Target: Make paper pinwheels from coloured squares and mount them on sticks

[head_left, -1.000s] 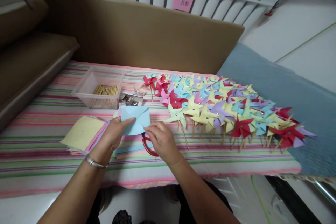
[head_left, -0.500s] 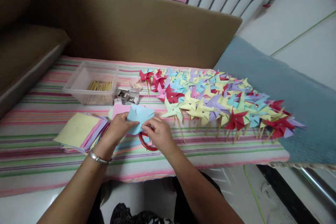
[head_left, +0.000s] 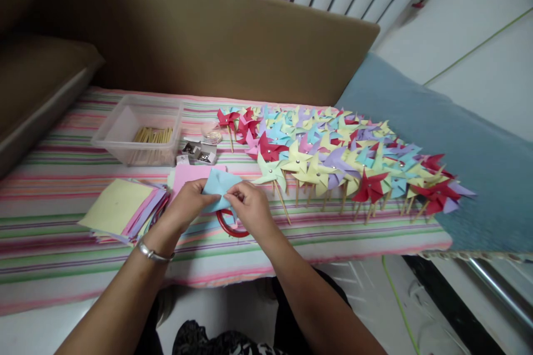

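Note:
A light-blue paper square (head_left: 221,182) is held up between both hands, in front of a pink paper sheet (head_left: 194,174). My left hand (head_left: 189,202) pinches its left side, thumb across the paper. Against its lower right edge, the thumb and fingertips of my right hand (head_left: 249,206) are pressed together on the paper. Below it lies a red-handled tool (head_left: 228,227), its handle loop showing; the rest is hidden. A stack of coloured paper squares (head_left: 119,208), yellow on top, sits left of my left hand.
Finished paper pinwheels (head_left: 333,161) on sticks fill the right side of the striped cloth (head_left: 50,194). A clear plastic box (head_left: 137,156) holds wooden sticks. Beside it stand small boxes of metal fasteners (head_left: 200,152). Cardboard (head_left: 216,39) rises behind.
The right fingers have shifted slightly on the blue paper's right edge, and the paper is tilted a little differently. The whole view has moved slightly.

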The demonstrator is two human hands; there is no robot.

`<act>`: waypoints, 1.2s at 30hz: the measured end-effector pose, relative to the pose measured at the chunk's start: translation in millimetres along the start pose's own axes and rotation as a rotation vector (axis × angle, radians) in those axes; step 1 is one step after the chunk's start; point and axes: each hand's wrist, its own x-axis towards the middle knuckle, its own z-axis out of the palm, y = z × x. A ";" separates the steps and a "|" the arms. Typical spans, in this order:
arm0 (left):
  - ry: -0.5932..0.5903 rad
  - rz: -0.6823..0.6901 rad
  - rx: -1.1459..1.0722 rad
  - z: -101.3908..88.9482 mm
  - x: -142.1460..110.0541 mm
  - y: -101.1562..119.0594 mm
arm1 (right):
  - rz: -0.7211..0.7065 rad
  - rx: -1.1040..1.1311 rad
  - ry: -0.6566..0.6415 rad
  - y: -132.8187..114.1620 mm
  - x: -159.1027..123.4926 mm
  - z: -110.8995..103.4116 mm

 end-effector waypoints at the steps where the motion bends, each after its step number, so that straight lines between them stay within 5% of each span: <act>1: -0.006 0.003 -0.010 -0.2 -0.5 0.5 | 0.009 0.005 0.002 0.2 -0.1 0.4; 14: 0.009 0.005 0.091 -3.4 -0.7 -0.2 | 0.054 -0.017 -0.048 -6.2 -0.7 2.5; 20: 0.002 -0.052 0.148 -8.1 1.3 -0.5 | 0.039 0.005 0.050 -6.1 6.0 -15.1; 27: -0.199 -0.074 0.235 -0.5 -0.7 -4.5 | 0.306 0.319 -0.344 2.0 11.3 -23.0; 36: -0.181 -0.047 0.201 10.1 2.4 -3.9 | 0.355 0.364 -0.364 3.2 13.7 -27.5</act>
